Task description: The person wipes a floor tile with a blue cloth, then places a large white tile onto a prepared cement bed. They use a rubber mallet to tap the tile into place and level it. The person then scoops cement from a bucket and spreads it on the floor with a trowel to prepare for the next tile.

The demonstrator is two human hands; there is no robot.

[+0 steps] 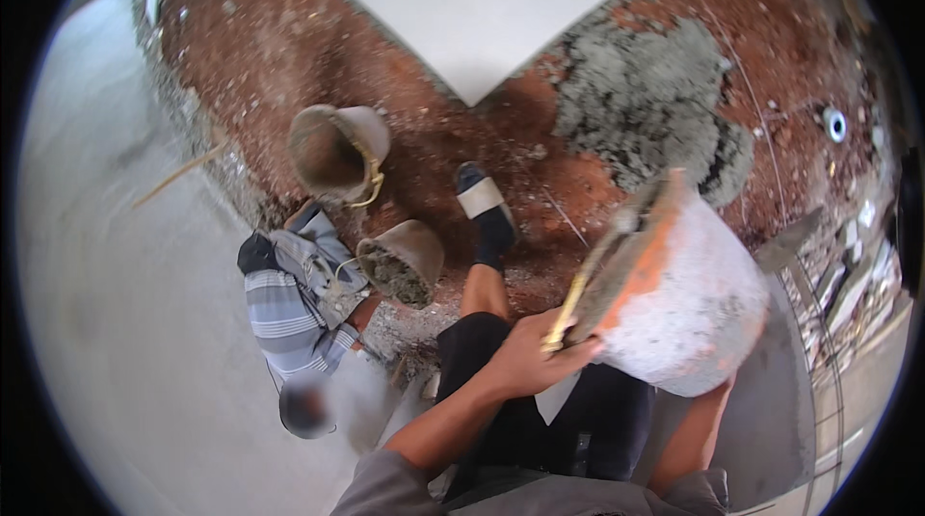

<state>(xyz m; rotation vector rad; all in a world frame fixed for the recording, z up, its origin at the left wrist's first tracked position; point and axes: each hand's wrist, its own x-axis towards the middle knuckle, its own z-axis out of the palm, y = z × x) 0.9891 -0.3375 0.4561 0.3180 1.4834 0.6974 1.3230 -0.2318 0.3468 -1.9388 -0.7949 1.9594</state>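
Observation:
In front of my body I hold a large dirty white bucket, smeared grey and orange, tipped on its side with its mouth toward the left. My left hand is closed on its near rim beside the yellow handle. My right forearm runs up behind the bucket, which hides that hand and its fingers. Grey residue coats the inner wall; how much lies inside cannot be seen. Left of my foot, a smaller bucket leans over with wet concrete in it.
Another bucket lies tilted on the red soil. At the left a person in a striped shirt bends low beside the buckets. Wet concrete is heaped beyond my bucket. A pale slab corner, a pipe end and rebar also show.

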